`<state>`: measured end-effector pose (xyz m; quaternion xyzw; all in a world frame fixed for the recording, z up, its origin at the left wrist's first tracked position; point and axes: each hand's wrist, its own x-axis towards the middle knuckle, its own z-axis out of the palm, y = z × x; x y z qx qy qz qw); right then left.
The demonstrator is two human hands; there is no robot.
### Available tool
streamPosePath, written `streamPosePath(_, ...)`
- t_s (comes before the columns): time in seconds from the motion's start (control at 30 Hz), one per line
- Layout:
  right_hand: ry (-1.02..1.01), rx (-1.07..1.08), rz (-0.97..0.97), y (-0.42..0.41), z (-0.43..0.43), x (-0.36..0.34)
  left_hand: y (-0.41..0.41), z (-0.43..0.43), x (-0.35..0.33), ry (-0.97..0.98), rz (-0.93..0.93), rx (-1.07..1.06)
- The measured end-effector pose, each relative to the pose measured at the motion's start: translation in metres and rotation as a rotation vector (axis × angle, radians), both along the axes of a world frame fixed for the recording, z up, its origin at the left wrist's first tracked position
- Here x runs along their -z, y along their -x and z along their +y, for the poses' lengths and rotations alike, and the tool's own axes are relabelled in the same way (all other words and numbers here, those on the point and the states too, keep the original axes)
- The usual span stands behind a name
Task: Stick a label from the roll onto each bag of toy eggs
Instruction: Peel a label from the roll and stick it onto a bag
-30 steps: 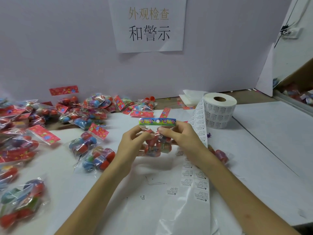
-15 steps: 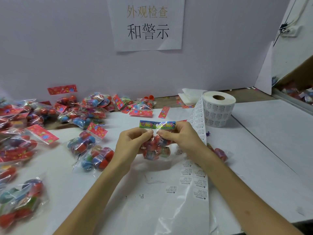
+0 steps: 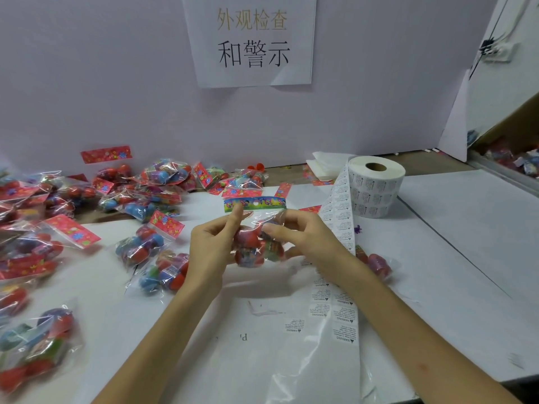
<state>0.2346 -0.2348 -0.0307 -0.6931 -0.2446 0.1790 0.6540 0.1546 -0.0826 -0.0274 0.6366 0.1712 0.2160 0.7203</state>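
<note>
Both hands hold one clear bag of toy eggs [image 3: 256, 246] with a blue-green header card above the white table [image 3: 466, 243]. My left hand [image 3: 211, 249] grips its left side, forefinger up on the header. From the right, my right hand [image 3: 303, 240] holds the bag with its thumb pressed on the front. The white label roll [image 3: 376, 189] stands at the back right. Its strip of labels [image 3: 339, 217] runs down past my right wrist toward the front edge. I cannot tell whether a label is on the held bag.
Many bags of toy eggs [image 3: 145, 246] with red headers lie scattered over the left half of the table. Another bag [image 3: 377, 262] lies behind my right forearm. A paper sign [image 3: 250, 39] hangs on the back wall. A box of bags [image 3: 513, 161] sits far right.
The held bag has stayed in both hands. My left forefinger has risen onto the header card, and my right thumb has shifted lower on the bag's front.
</note>
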Motion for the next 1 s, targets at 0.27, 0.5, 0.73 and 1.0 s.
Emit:
streamPosePath(0.27, -0.062, 0.028, 0.011, -0.002, -0.001, -0.003, -0.004, 0.002, 0.002, -0.013, -0.029, 0.018)
streamPosePath(0.5, -0.202, 0.36, -0.01, -0.01, -0.006, -0.003, -0.006, 0.007, 0.009, -0.247, -0.216, -0.023)
streamPosePath(0.73, -0.141, 0.112, -0.131, -0.003, -0.003, -0.004, -0.007, -0.004, 0.017, -0.278, -0.139, 0.172)
streamPosePath(1.0, -0.158, 0.297, -0.176, -0.009, -0.008, -0.006, -0.01, 0.009, 0.015, 0.088, -0.008, 0.205)
